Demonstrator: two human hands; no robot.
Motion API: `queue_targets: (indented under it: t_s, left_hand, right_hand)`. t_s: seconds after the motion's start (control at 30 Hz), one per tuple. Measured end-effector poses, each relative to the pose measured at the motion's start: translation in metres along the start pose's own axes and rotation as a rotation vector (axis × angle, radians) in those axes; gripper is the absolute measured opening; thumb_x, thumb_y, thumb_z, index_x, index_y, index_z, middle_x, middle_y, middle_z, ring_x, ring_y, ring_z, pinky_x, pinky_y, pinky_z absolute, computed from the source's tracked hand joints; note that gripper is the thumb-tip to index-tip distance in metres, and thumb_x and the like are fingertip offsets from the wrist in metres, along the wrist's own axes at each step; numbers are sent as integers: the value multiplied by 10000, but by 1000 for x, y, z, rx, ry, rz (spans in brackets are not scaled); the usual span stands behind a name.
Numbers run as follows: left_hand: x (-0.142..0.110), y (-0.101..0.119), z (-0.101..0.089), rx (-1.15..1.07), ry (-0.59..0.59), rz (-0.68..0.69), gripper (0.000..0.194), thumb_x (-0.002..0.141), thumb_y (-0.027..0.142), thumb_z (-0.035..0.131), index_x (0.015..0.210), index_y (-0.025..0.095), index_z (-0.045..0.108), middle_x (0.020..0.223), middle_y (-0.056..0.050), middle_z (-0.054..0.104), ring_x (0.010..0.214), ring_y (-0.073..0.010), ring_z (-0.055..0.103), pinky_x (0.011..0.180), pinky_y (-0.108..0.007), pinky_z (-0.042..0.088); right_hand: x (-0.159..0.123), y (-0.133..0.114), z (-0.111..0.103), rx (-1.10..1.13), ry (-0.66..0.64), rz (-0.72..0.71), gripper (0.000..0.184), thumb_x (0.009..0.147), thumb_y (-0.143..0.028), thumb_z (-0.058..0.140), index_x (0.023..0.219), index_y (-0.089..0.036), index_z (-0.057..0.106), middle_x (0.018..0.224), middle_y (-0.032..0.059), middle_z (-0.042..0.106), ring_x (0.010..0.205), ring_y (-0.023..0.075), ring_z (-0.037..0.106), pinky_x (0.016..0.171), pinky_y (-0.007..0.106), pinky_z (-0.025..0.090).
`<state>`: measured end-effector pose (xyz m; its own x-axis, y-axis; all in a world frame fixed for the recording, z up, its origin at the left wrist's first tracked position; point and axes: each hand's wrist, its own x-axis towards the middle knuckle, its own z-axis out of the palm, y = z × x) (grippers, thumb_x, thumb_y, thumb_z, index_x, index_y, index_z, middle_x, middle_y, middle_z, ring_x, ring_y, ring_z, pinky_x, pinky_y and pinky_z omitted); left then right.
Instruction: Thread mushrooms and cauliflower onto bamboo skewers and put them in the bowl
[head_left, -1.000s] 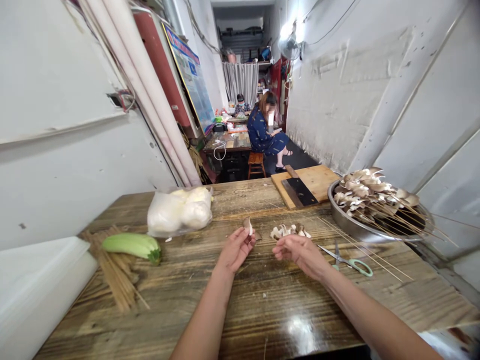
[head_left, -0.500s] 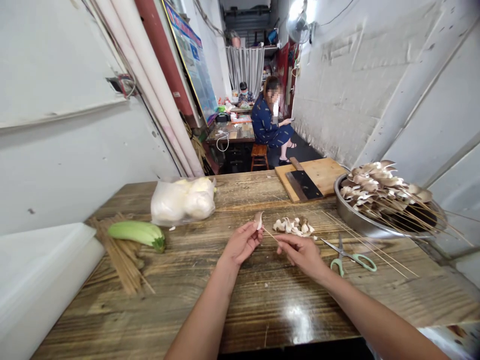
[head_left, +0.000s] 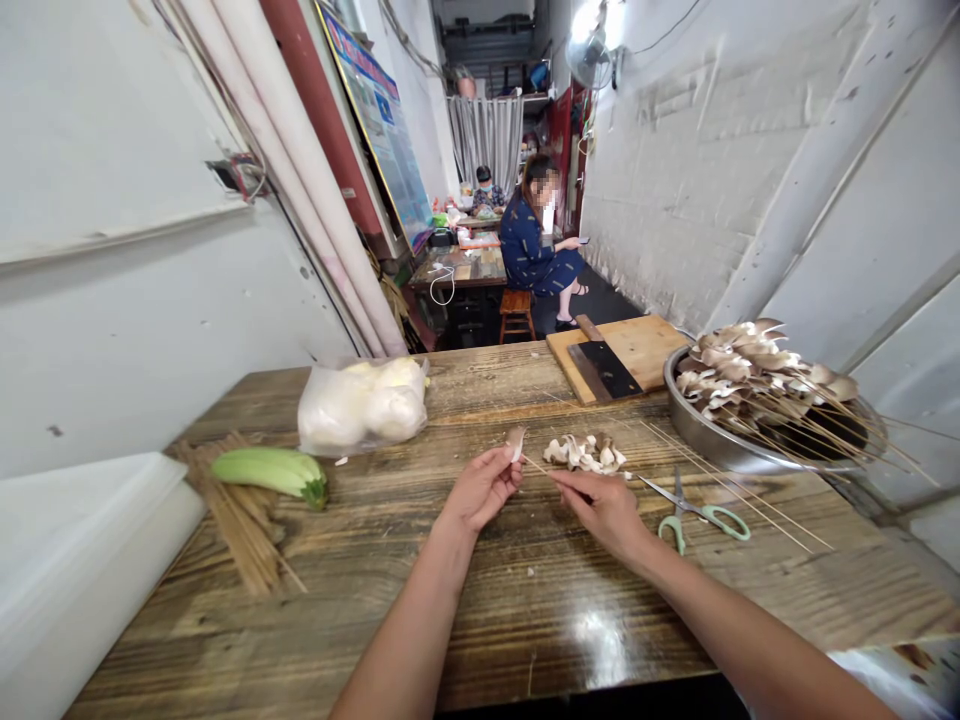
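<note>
My left hand pinches a small grey-white mushroom piece between thumb and fingers. A thin wooden skewer runs from that piece to my right hand, whose fingers are closed on it. Whether the tip is inside the mushroom is hidden by the left fingers. Just behind my right hand lies a small pile of torn mushroom pieces. To its right rest scissors with pale green handles, their blades parted. Several loose skewers lie beyond them.
A metal bowl of skewered mushrooms stands at right, sticks jutting out. Behind are a cutting board and cleaver. Leftward lie a bagged pale vegetable, a green gourd, a skewer bundle and a white container. Two people sit farther back.
The right hand has come slightly closer to the left, so less of the skewer shows between them. The view has shifted a little; the things on the table lie as before.
</note>
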<state>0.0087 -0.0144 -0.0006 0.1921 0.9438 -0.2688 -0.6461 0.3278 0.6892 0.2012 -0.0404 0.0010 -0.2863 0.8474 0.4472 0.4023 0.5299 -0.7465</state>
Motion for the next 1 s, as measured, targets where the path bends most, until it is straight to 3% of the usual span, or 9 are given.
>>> queue_targets:
  t_s: [0.37,0.5,0.67,0.77,0.87,1.0]
  left_hand:
    - [2,-2,-3,3,37,-4,147,663,161,721,688,94,592,711,-54,629,586,-58,546,560,-156,464]
    - [1,4,-4,11,41,11,193,643,152,734,775,111,600,730,-54,643,606,-75,569,574,-173,469]
    - [4,22,-17,-47,218,198,207,630,140,729,766,137,573,737,-31,652,632,-91,589,568,-186,466]
    - [6,29,-26,-58,318,229,185,647,130,705,777,134,572,773,-33,665,587,-69,571,504,-158,432]
    - [7,28,-25,-87,287,213,131,667,89,669,756,118,577,745,-46,664,618,-84,592,554,-173,468]
    - [7,14,-9,-83,250,168,68,701,31,607,729,93,597,743,-87,668,715,-130,631,642,-214,514]
  right_hand:
    - [0,0,-1,-94,18,-67,272,818,-156,520,1011,-236,695,901,38,725,739,176,682,706,292,543]
    - [0,1,-1,-113,39,-73,258,819,-158,517,991,-223,698,908,44,725,760,173,684,719,282,540]
    - [0,5,-2,-145,60,-11,272,828,-175,497,1027,-221,677,931,45,719,780,179,681,727,294,535]
    - [-1,5,-1,-181,22,9,290,818,-155,493,1034,-229,672,903,35,722,740,176,679,701,286,533]
    - [-3,2,1,-173,-10,8,293,821,-152,484,1050,-200,660,898,48,720,747,177,675,702,281,530]
    - [-4,-2,5,-95,-63,-38,299,837,-141,459,1068,-188,643,956,54,708,813,170,668,739,276,521]
